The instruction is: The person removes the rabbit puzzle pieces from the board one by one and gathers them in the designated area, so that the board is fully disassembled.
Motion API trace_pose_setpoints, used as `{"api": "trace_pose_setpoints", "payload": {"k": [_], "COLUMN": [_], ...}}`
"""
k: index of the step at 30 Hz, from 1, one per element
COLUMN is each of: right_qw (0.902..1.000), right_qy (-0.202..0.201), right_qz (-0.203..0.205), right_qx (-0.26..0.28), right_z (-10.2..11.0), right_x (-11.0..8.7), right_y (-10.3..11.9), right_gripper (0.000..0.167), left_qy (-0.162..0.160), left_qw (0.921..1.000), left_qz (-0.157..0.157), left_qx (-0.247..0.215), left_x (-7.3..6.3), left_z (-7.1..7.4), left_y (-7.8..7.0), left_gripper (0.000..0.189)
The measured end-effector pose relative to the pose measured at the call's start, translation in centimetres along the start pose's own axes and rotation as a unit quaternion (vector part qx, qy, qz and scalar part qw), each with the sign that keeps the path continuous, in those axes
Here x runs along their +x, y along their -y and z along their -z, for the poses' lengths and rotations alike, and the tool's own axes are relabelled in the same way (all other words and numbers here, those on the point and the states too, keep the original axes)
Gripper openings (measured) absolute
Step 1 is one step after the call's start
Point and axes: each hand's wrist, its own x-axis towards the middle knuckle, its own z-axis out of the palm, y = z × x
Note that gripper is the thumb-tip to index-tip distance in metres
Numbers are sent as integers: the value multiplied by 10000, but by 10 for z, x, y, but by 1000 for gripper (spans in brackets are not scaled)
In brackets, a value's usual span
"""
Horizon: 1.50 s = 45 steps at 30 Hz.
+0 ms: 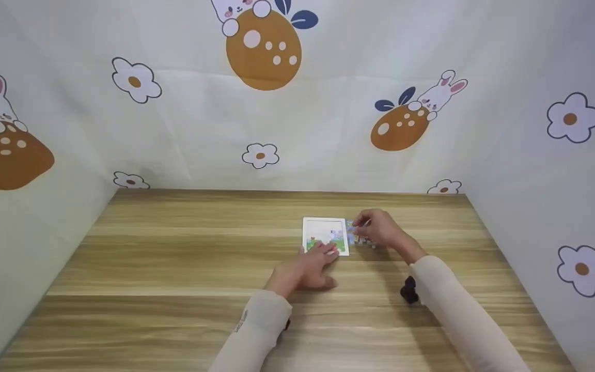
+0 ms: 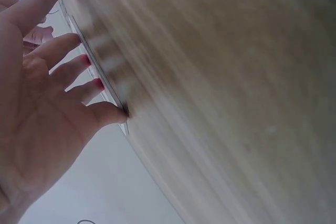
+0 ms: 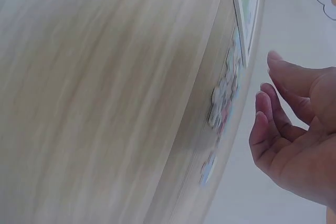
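A small jigsaw puzzle board [image 1: 321, 228] with a white frame lies on the table; its lower part shows green ground and little figures, while much of its upper part is plain white. My left hand [image 1: 305, 269] rests its extended fingertips on the board's near edge, partly covering the picture. Just right of the board lie several colourful loose puzzle pieces [image 3: 223, 103], some overlapping or close together. Above them hovers my right hand [image 1: 380, 228], fingers loosely bent. In the right wrist view its thumb and fingers stand apart, with nothing visible between them.
The wood-grain table [image 1: 173, 268] extends around the board. Pale cloth walls [image 1: 189, 119] printed with rabbits, oranges and flowers enclose it at the back and sides. A dark object [image 1: 409, 290] shows beside the right sleeve.
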Motion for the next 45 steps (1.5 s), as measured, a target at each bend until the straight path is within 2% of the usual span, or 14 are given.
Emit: {"api": "trace_pose_setpoints", "payload": {"k": [7, 18, 25, 39, 45], "right_qw": [9990, 9960, 9966, 9990, 9992], "right_qy": [197, 545, 524, 328, 276], "right_qz": [158, -54, -47, -72, 180], "right_qx": [-366, -700, -640, -298, -247], "right_z": [-13, -23, -25, -26, -29], "right_x": [10, 17, 18, 14, 15], "right_y": [11, 17, 18, 13, 14], "right_gripper": [16, 21, 20, 15, 9], "left_qy": [57, 104, 101, 45, 70], "left_qw": [10000, 9999, 9998, 10000, 9999], "left_qz": [10, 101, 174, 29, 85], "left_qx": [31, 45, 64, 61, 82], "left_x": [1, -1, 0, 0, 0], "left_z": [-1, 2, 2, 0, 1], "left_y": [2, 1, -1, -2, -2], "left_gripper": [75, 74, 75, 75, 74]}}
